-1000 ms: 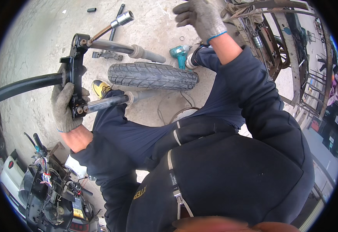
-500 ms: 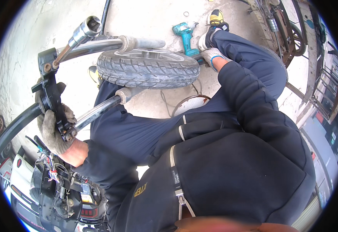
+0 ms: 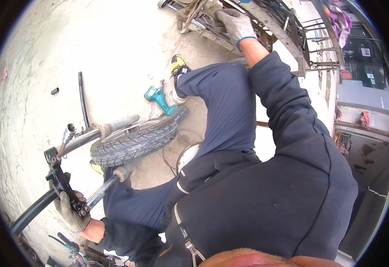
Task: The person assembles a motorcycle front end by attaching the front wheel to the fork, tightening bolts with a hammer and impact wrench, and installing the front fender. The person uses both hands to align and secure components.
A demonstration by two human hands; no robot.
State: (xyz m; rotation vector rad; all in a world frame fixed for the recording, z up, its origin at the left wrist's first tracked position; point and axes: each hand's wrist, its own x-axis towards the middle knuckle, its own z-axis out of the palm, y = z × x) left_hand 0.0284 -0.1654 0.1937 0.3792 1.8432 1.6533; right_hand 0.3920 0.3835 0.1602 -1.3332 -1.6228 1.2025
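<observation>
The left hand [image 3: 72, 212], gloved, grips the black fork clamp [image 3: 61, 182] beside the tyre [image 3: 134, 141] on the concrete floor [image 3: 114, 53]. The right hand [image 3: 236, 24] rests half-curled on a rusty metal rack [image 3: 270, 22], well apart, past the teal drill [image 3: 159, 99].

Count now: 2 gloved hands, left hand [image 3: 71, 212] & right hand [image 3: 236, 23]. 1 tyre [image 3: 134, 141]. 2 fork tubes [image 3: 97, 132]. 1 black fork clamp [image 3: 60, 178]. 1 teal cordless drill [image 3: 161, 99]. 1 yellow-black shoe [image 3: 178, 66] fully in view. 1 small black cylinder [image 3: 55, 91] on the floor.
</observation>
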